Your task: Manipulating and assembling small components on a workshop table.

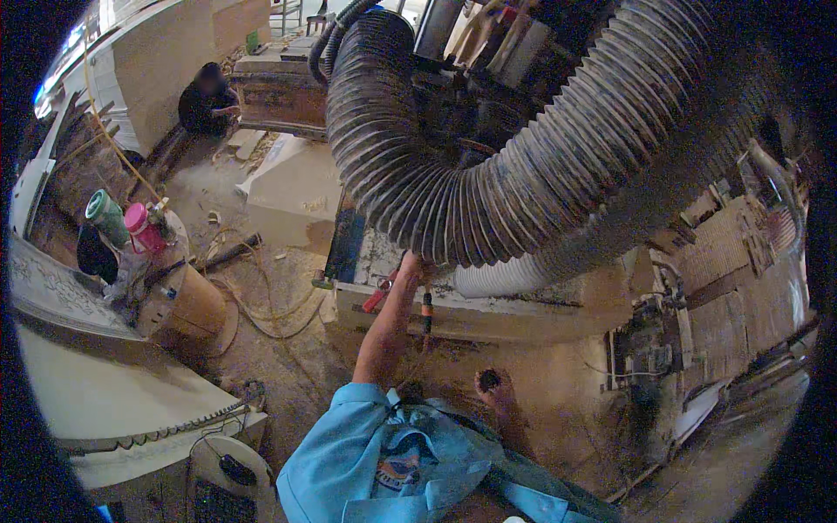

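1. Corrugated duct hose (488, 209), grey and dusty, fills the upper middle; its low bend hangs over a pale machine bed (540, 321), and a paler ribbed hose (499, 279) lies beneath it.
2. At the left, a green container (106, 216) and a pink container (140, 225) stand near each other atop a tan drum (196, 305).
3. Farther back, a person in dark clothing (202, 112) crouches.
4. Near the bed's front edge, a red piece (375, 302) sits just beside the left forearm.
5. Left hand (413, 264) reaches to the underside of the bend; its fingers are hidden, so I cannot tell whether they grip.
6. Just right of that forearm, an orange-and-black fitting (426, 312) points downward.
7. Right hand (499, 394), lower and apart from the hose, curls its fingers around a small dark object (489, 379), kind unclear.
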{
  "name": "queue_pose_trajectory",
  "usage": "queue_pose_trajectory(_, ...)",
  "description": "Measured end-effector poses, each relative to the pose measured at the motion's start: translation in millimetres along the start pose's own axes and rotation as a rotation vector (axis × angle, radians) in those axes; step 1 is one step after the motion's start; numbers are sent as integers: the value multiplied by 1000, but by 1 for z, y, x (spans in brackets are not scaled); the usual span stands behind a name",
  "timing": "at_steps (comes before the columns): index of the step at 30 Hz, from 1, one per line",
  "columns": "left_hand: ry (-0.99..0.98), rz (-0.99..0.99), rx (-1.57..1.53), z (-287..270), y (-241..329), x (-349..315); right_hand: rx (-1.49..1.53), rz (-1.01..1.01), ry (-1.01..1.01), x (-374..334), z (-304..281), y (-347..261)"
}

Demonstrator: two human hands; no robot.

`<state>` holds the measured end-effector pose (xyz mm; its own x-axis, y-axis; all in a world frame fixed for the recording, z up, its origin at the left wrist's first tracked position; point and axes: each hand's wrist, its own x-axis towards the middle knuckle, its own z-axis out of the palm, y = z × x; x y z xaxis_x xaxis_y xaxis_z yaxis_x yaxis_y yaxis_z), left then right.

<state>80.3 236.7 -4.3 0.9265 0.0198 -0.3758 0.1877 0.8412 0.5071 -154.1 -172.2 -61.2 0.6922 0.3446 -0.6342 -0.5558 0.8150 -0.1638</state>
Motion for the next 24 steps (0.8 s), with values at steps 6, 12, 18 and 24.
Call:
queue_pose_trajectory(6,-2,8,31,-2,0,9,-40,148,98,-24,38,11)
queue_pose_trajectory(12,-15,11,54,-3,-2,14,-111,59,32,-36,58,23)
queue_pose_trajectory(18,-15,9,61,-5,-1,14,-989,-336,-116,-28,35,21)
queue_pose_trajectory(24,-18,5,74,-9,2,6,-1486,-614,22,-18,20,26)
